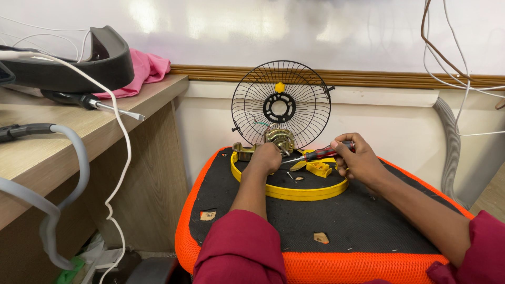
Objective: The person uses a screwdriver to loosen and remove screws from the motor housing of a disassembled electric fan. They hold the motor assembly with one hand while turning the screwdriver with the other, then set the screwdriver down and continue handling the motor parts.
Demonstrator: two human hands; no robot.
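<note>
A black wire fan guard [281, 103] stands upright at the back of an orange-edged black cushion [347, 221]. A brass-coloured fan motor [279, 139] sits in front of the guard's lower part. My left hand [264, 158] is closed on the motor assembly from below and to the left. My right hand [356, 160] grips a red-and-black handled screwdriver [318, 154], whose tip points left at the motor. A yellow ring [294, 192] lies flat on the cushion under both hands, with a small yellow part [319, 168] inside it.
A wooden desk [79, 126] at the left carries a black curved casing [68, 60], a pink cloth [144, 68], a second screwdriver [94, 101], a grey hose [63, 173] and a white cable [118, 158]. A corrugated grey hose [447, 152] and wires hang at the right wall.
</note>
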